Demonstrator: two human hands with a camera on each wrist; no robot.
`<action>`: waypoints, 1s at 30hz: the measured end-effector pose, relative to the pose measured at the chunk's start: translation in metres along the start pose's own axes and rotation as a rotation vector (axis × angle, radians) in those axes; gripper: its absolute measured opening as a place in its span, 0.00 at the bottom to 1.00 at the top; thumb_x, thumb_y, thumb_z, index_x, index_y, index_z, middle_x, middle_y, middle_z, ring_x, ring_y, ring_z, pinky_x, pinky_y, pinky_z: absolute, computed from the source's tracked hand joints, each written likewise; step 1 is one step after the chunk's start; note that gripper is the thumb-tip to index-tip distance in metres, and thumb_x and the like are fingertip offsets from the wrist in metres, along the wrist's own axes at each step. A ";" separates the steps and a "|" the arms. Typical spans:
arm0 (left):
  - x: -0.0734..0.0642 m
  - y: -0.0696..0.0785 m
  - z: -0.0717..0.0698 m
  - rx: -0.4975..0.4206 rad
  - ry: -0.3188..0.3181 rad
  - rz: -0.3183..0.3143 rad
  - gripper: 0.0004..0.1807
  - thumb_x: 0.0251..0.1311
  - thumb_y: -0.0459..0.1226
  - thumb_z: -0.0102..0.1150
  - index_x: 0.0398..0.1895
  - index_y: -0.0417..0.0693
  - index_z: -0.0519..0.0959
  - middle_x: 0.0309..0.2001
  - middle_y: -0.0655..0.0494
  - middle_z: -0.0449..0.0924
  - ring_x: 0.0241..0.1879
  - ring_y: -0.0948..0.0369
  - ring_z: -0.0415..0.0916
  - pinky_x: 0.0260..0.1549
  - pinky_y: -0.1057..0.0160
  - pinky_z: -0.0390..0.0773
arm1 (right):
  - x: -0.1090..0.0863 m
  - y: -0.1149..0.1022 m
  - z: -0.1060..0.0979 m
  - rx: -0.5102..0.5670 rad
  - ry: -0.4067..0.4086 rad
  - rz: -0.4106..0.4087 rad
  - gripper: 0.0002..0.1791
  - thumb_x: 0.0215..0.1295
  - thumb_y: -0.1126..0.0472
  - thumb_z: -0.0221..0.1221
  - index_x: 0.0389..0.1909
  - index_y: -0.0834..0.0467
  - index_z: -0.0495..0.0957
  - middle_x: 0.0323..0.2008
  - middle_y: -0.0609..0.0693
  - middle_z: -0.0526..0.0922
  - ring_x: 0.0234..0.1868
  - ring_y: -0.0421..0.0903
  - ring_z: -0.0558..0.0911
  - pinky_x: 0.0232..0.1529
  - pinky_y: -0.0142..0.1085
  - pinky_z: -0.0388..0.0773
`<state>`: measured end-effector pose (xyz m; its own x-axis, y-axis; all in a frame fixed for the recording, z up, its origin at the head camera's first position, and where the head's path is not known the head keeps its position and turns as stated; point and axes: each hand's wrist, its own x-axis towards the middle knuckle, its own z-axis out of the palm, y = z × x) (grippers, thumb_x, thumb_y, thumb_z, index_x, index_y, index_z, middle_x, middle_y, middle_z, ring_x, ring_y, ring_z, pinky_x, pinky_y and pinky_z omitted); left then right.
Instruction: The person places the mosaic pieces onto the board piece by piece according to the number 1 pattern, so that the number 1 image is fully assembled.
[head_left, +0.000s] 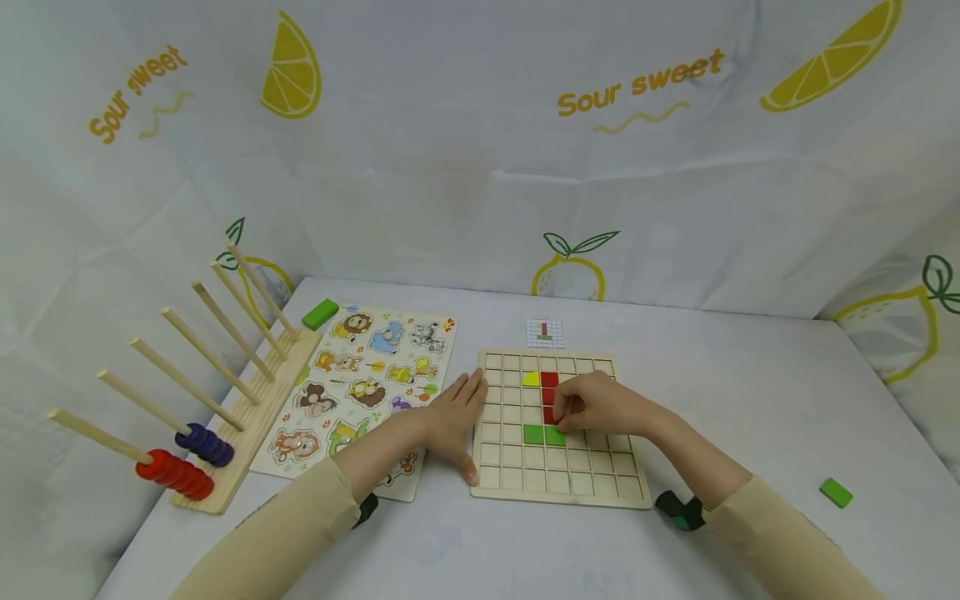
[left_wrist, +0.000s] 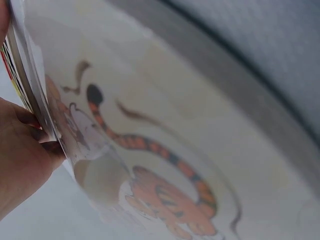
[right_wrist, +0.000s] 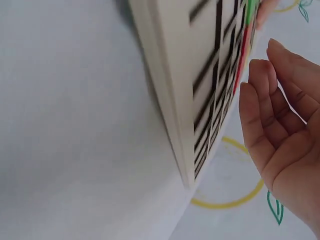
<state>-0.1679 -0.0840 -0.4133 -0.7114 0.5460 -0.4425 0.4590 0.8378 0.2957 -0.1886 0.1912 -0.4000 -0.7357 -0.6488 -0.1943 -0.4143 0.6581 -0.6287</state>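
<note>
A wooden grid board (head_left: 525,481) lies on the table. In it sit a yellow piece (head_left: 531,380), red square tiles (head_left: 550,380) in a column, and two green square tiles (head_left: 533,434) side by side below. My right hand (head_left: 603,404) is over the board, its bent fingertips right at the right-hand green tile and partly covering the red column. The right wrist view shows nothing between its fingers (right_wrist: 257,107). With fingers spread, my left hand (head_left: 452,417) rests along the board's left edge. A small pattern card (head_left: 545,333) lies behind the board.
An animal picture puzzle board (head_left: 356,375) lies left of the grid board. Beyond it stands a wooden peg rack (head_left: 255,400) with red rings (head_left: 176,475) and blue rings (head_left: 206,444). One green block (head_left: 320,313) lies at the back left, another green block (head_left: 836,492) at the far right.
</note>
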 end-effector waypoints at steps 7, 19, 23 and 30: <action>0.001 -0.001 0.000 0.011 -0.002 0.005 0.77 0.37 0.60 0.77 0.79 0.40 0.34 0.81 0.45 0.22 0.81 0.47 0.24 0.81 0.52 0.40 | -0.025 0.020 -0.030 -0.014 0.053 0.100 0.02 0.61 0.63 0.65 0.32 0.54 0.81 0.31 0.44 0.83 0.33 0.40 0.78 0.35 0.29 0.77; -0.001 0.002 -0.001 0.010 -0.011 0.003 0.76 0.38 0.59 0.77 0.79 0.40 0.35 0.81 0.45 0.23 0.81 0.47 0.25 0.81 0.52 0.40 | -0.106 0.080 -0.084 -0.067 0.113 0.283 0.10 0.62 0.56 0.66 0.42 0.55 0.82 0.38 0.47 0.85 0.36 0.31 0.78 0.36 0.28 0.77; -0.002 0.001 -0.001 0.006 -0.011 0.003 0.76 0.38 0.59 0.77 0.79 0.40 0.35 0.81 0.45 0.23 0.81 0.47 0.25 0.81 0.52 0.40 | -0.138 0.105 -0.096 -0.041 0.064 0.299 0.12 0.63 0.58 0.65 0.46 0.56 0.83 0.42 0.47 0.85 0.38 0.28 0.79 0.37 0.28 0.78; -0.002 0.001 0.000 0.006 -0.011 0.002 0.76 0.38 0.59 0.77 0.79 0.40 0.35 0.81 0.45 0.22 0.81 0.47 0.25 0.81 0.52 0.39 | -0.186 0.145 -0.104 0.033 0.006 0.229 0.13 0.65 0.65 0.61 0.48 0.67 0.81 0.40 0.29 0.83 0.38 0.26 0.79 0.35 0.26 0.79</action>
<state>-0.1665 -0.0842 -0.4123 -0.7050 0.5474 -0.4509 0.4633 0.8369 0.2915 -0.1678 0.4468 -0.3768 -0.8119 -0.4817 -0.3298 -0.2190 0.7750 -0.5928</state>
